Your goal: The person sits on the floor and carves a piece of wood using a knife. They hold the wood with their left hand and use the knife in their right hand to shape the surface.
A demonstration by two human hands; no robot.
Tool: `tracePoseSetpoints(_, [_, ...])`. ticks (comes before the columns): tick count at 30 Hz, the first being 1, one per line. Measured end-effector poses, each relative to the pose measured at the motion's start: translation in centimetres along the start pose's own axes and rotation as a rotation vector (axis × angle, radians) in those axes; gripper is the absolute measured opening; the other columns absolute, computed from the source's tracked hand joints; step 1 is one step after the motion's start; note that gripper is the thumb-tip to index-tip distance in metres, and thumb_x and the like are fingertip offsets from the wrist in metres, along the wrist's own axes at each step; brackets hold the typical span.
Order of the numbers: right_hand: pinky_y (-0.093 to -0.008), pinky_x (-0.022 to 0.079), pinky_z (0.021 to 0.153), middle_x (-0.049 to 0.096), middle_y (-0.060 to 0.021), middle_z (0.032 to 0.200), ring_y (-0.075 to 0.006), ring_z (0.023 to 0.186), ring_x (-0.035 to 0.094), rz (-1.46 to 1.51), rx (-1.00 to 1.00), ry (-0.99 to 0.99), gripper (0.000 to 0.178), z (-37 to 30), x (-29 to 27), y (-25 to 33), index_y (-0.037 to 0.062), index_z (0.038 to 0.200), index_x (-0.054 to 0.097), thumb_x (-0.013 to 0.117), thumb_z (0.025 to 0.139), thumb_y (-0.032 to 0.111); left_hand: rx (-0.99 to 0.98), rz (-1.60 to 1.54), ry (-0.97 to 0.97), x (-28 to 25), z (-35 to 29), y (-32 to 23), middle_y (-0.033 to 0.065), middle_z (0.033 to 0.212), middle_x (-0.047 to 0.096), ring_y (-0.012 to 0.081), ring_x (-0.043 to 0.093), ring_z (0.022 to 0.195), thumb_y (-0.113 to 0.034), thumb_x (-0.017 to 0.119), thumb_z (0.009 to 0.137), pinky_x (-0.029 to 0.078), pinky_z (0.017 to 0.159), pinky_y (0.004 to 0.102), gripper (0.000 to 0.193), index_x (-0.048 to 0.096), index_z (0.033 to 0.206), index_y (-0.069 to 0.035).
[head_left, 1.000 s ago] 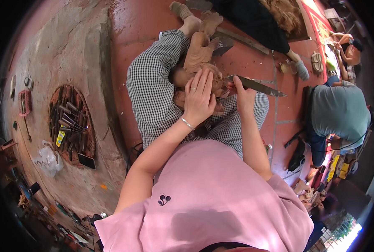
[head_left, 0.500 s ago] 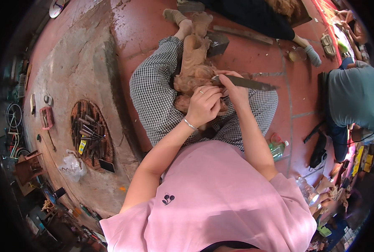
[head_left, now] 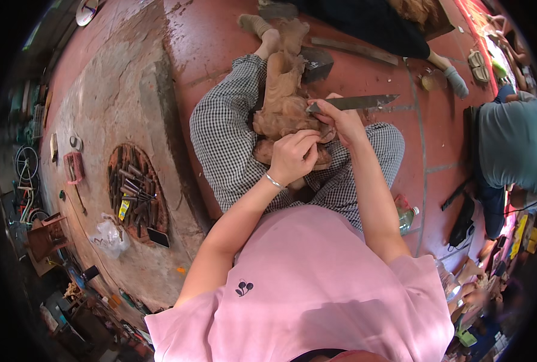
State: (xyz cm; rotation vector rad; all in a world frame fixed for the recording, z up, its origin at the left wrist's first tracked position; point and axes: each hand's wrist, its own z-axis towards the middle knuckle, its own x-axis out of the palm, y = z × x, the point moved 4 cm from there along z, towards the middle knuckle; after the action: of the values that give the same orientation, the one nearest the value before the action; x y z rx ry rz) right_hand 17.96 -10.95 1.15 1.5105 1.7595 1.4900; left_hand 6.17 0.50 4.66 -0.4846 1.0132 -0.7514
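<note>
A brown wood carving (head_left: 281,111) with rounded, swirling shapes lies lengthwise between my legs, its far end pointing away from me. My left hand (head_left: 293,158) is closed at the carving's near right edge, fingers bent and tips against the wood. Beside it, my right hand (head_left: 342,122) grips a long, flat, dark blade-like tool (head_left: 365,102) near its left end, thumb on top. The tool's free end sticks out to the right over the floor. Its left end sits close to the carving's right side; whether it touches cannot be seen.
On the stone slab (head_left: 142,90) at left, a round basket (head_left: 113,166) holds several wood-handled tools, with a phone (head_left: 158,237) at its edge and a plastic bag (head_left: 113,237) nearby. A green bottle (head_left: 407,218) stands by my right knee. Another person (head_left: 514,142) sits at right.
My right hand has lifted slightly away from my left, and the blade-like tool has swung, its free end rising toward the far side. My left hand stays by the carving.
</note>
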Motion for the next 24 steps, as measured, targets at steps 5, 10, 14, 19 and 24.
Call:
tracePoseSetpoints(5, [-0.0189, 0.042, 0.056, 0.068, -0.0014, 0.084, -0.0067, 0.075, 0.061, -0.525, -0.033, 0.157, 0.018, 2.5, 0.4, 1.3, 0.0037, 0.082, 0.067, 0.076, 0.088, 0.019, 0.007, 0.002, -0.008, -0.2, 0.1, -0.1, 0.0071, 0.096, 0.072, 0.0244, 0.070, 0.076, -0.001, 0.066, 0.077, 0.056, 0.066, 0.0325, 0.012, 0.069, 0.089, -0.003])
tracePoseSetpoints(10, [-0.0205, 0.047, 0.058, 0.068, -0.0010, 0.081, -0.0077, 0.071, 0.062, -0.400, 0.180, 0.309, 0.018, 3.6, -0.4, 3.5, 0.0026, 0.089, 0.069, 0.075, 0.088, 0.019, 0.006, -0.009, -0.034, -0.3, 0.0, -0.1, 0.0068, 0.096, 0.072, 0.0240, 0.070, 0.076, -0.001, 0.066, 0.077, 0.056, 0.066, 0.0323, 0.012, 0.069, 0.089, -0.003])
tracePoseSetpoints(14, [-0.0237, 0.056, 0.067, 0.068, -0.0031, 0.086, -0.0110, 0.077, 0.066, -0.660, 0.200, 0.335, 0.021, 3.4, 1.5, 4.8, 0.0024, 0.096, 0.067, 0.075, 0.088, 0.019, 0.013, -0.001, -0.031, -0.2, 0.0, 0.1, 0.0065, 0.095, 0.071, 0.0242, 0.069, 0.075, -0.001, 0.067, 0.077, 0.056, 0.066, 0.0322, 0.013, 0.069, 0.089, -0.003])
tracePoseSetpoints(19, [-0.0257, 0.057, 0.067, 0.068, -0.0047, 0.090, -0.0135, 0.077, 0.067, -0.687, 0.284, 0.409, 0.024, 5.4, 2.1, 6.2, -0.0005, 0.099, 0.066, 0.079, 0.084, 0.014, 0.018, -0.010, -0.037, -0.4, 0.1, -0.2, 0.0060, 0.094, 0.071, 0.0245, 0.069, 0.074, -0.001, 0.067, 0.077, 0.056, 0.065, 0.0323, 0.013, 0.069, 0.089, -0.003])
tracePoseSetpoints(24, [-0.0289, 0.060, 0.071, 0.069, -0.0077, 0.095, -0.0174, 0.082, 0.070, -0.955, 0.256, 0.547, 0.031, 5.8, 4.1, 7.1, -0.0009, 0.107, 0.065, 0.078, 0.083, 0.014, 0.005, -0.025, -0.052, -0.2, -0.1, 0.0, 0.0055, 0.095, 0.071, 0.0241, 0.069, 0.073, -0.002, 0.067, 0.077, 0.056, 0.064, 0.0327, 0.012, 0.069, 0.089, -0.004])
